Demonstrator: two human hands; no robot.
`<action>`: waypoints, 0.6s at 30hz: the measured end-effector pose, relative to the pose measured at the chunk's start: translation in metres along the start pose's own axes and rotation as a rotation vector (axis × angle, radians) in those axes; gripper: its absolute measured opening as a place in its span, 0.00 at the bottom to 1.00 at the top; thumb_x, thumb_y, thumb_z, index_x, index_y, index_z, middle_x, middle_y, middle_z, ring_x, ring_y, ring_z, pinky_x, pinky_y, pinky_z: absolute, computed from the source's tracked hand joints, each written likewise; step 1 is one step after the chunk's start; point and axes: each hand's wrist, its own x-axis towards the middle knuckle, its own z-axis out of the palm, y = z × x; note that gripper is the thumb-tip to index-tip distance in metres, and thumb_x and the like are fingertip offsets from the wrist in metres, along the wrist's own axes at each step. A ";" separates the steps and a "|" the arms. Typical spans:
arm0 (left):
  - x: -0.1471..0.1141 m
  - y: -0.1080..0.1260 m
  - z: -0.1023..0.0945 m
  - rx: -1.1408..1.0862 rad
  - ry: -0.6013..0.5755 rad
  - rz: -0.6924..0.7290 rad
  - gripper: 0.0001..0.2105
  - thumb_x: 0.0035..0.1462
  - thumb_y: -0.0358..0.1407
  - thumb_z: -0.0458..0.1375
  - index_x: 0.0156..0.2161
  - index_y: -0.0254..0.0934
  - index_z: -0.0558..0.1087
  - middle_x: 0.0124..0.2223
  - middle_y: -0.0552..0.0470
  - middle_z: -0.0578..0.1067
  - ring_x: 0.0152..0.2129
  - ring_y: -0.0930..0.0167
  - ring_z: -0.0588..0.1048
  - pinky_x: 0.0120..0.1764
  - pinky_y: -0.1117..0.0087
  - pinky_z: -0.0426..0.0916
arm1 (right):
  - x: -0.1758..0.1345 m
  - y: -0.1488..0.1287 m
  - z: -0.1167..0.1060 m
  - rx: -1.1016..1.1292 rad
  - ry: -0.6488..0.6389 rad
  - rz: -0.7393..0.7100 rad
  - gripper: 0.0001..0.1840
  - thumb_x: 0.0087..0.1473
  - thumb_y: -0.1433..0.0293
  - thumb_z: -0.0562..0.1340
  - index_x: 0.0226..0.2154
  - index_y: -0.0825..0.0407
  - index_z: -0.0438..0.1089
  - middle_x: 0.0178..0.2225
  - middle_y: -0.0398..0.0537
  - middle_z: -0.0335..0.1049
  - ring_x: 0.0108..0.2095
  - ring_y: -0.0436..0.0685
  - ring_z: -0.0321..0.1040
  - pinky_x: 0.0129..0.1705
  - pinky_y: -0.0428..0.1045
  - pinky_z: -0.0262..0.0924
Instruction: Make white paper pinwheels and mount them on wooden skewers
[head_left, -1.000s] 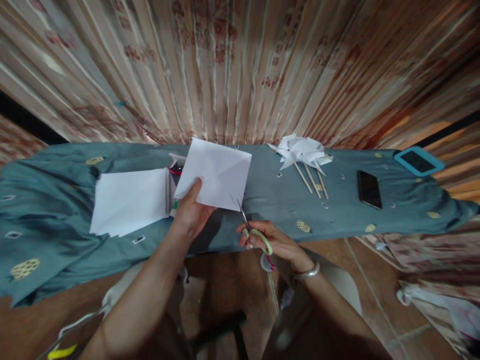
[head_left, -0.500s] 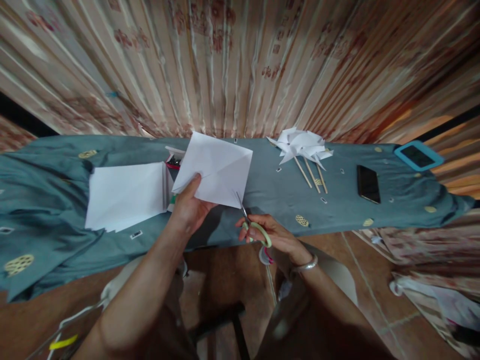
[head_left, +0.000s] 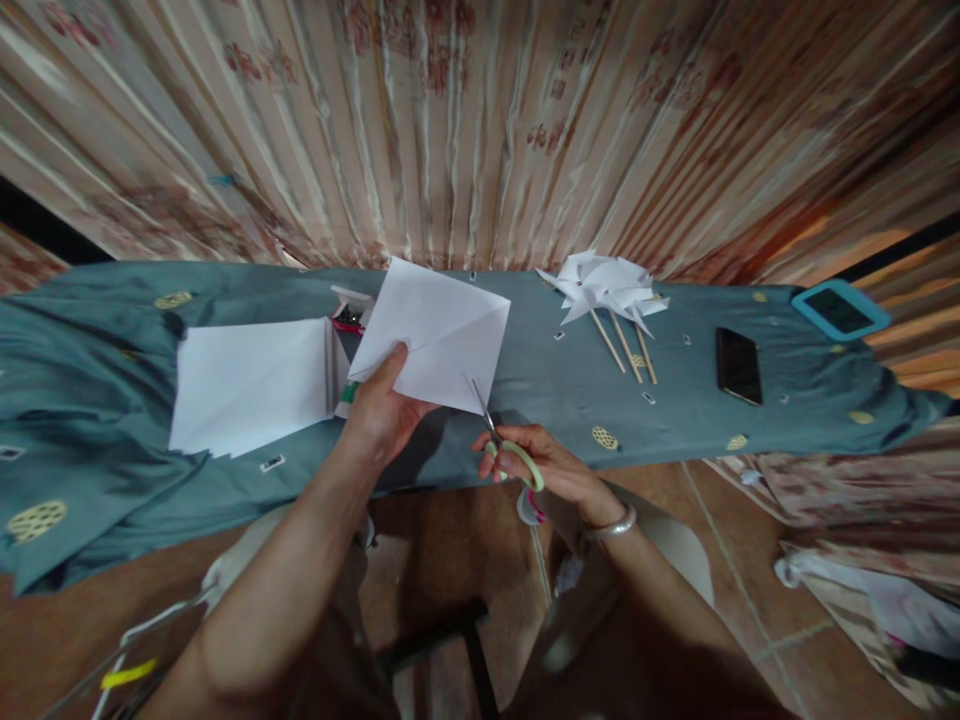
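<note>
A square sheet of white paper [head_left: 442, 330] with diagonal creases is gripped at its lower left by my left hand [head_left: 384, 405], the thumb lying on top. My right hand [head_left: 529, 455] has its fingers in the pale green handles of a pair of scissors [head_left: 517, 462]. The parted blades meet the sheet's lower right corner, one over the paper. Left of my left hand lies a stack of white paper [head_left: 255, 385]. Behind that hand, a small open box [head_left: 349, 312] with dark bits inside is partly hidden by the sheet.
Several white paper pinwheels [head_left: 600, 285] on wooden sticks lie at the back right of the cloth-covered table [head_left: 420, 480]. Farther right are a black phone [head_left: 739, 366] and a blue-framed tablet [head_left: 841, 310]. A patterned curtain [head_left: 465, 130] hangs along the back edge.
The view has shifted very slightly. The scissor blades sit a touch farther over the paper's corner; both hands keep their holds.
</note>
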 end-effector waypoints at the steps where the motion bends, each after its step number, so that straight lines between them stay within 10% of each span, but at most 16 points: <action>1: 0.000 0.000 0.000 0.001 0.003 -0.002 0.10 0.60 0.34 0.53 0.45 0.39 0.72 0.35 0.51 0.79 0.38 0.65 0.78 0.41 0.63 0.75 | 0.000 0.000 0.000 0.000 0.001 0.002 0.24 0.48 0.52 0.66 0.39 0.56 0.70 0.30 0.45 0.72 0.28 0.48 0.67 0.32 0.45 0.62; 18: 0.001 -0.002 0.001 -0.082 -0.040 0.016 0.13 0.59 0.30 0.53 0.49 0.35 0.72 0.35 0.50 0.80 0.36 0.68 0.79 0.41 0.69 0.74 | -0.001 0.000 0.002 -0.055 0.043 -0.029 0.27 0.46 0.50 0.66 0.38 0.56 0.72 0.26 0.44 0.70 0.25 0.47 0.64 0.27 0.44 0.59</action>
